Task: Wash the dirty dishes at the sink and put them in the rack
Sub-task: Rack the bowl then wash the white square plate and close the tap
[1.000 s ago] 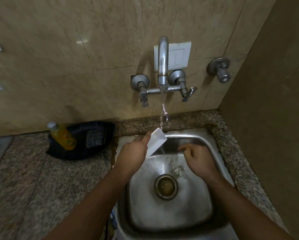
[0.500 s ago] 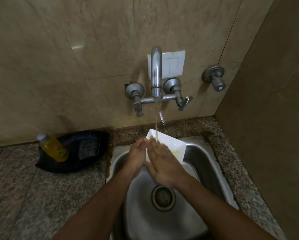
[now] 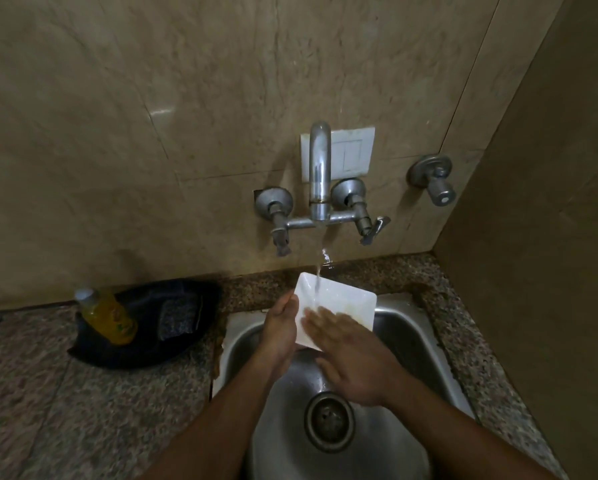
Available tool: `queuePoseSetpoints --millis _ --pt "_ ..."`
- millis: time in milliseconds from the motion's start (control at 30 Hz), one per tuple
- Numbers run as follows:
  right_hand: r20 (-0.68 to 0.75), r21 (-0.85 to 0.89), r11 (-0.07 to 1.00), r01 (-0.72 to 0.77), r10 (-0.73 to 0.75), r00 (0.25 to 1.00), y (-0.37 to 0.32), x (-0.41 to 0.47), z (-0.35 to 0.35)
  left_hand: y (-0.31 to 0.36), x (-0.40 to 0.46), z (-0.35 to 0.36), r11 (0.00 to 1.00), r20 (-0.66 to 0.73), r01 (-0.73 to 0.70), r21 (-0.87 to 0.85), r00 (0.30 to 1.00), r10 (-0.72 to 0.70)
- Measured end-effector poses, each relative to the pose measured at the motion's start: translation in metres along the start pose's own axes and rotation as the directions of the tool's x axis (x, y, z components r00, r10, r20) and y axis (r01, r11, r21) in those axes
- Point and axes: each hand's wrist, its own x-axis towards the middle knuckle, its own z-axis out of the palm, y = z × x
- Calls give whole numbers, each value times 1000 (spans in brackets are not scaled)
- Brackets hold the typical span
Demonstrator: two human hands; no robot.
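Note:
A white square plate (image 3: 342, 301) is held tilted over the steel sink (image 3: 408, 337), under the stream running from the wall tap (image 3: 320, 174). My left hand (image 3: 280, 327) grips the plate's left edge, thumb on top. My right hand (image 3: 353, 355) lies flat on the plate's face with straight fingers, which are blurred. Yellowish smears show on the plate's right part. No rack is in view.
A black dish (image 3: 172, 327) on the granite counter left of the sink holds a yellow soap bottle (image 3: 108, 317) and a scrub pad (image 3: 179, 315). The sink drain (image 3: 328, 422) sits below my hands. A side wall closes in at the right, with a separate valve (image 3: 434, 180).
A second ago my left hand held the plate edge-on and my right hand was apart. Now the plate faces up under the stream and my right hand rubs across it.

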Motion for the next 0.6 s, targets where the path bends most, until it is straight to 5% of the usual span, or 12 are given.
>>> queuePoseSetpoints --millis 100,267,433,600 --pt "8 57 987 -152 152 988 -7 22 2 -3 -4 13 999 35 -24 36 999 23" --pt "37 42 995 88 -89 995 6 0 -5 10 12 3 996 1 -21 -89 1000 21" --pt "-25 33 995 -92 92 995 -6 22 -1 8 4 24 998 89 -3 -56 996 8" --pt "6 88 996 28 -29 1000 11 -13 5 10 14 -1 990 8 -125 59 992 124"
